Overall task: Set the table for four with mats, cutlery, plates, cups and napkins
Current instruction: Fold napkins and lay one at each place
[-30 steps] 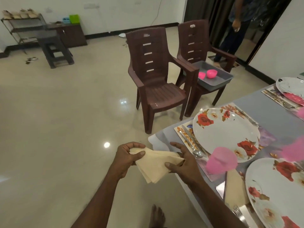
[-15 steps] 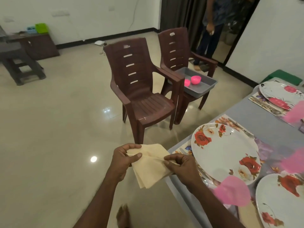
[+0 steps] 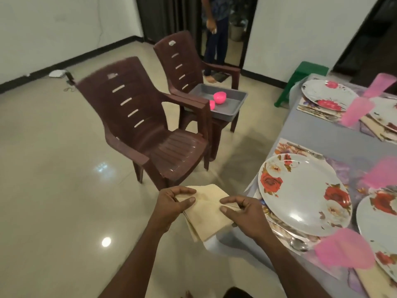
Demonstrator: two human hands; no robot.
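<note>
A small stack of folded cream napkins (image 3: 206, 214) hangs in front of me, just off the table's near left corner. My left hand (image 3: 174, 204) pinches its left edge. My right hand (image 3: 245, 214) pinches the top napkin at the right edge. On the grey table (image 3: 322, 134) a white rose-patterned plate (image 3: 300, 196) lies on a floral mat (image 3: 285, 147), with a spoon (image 3: 297, 244) beside it. Pink cups (image 3: 343, 248) stand near the plates. More plates (image 3: 328, 94) sit at the far end and at the right edge.
Two brown plastic chairs (image 3: 150, 130) stand left of the table. The farther chair carries a grey tray (image 3: 227, 110) with pink bowls (image 3: 219, 97). A green stool (image 3: 300, 78) is beyond the table. A person (image 3: 216, 35) stands in the doorway.
The view has swung right and closer to the table. My right fingers have shifted on the napkins and now pinch the top one at its right edge.
</note>
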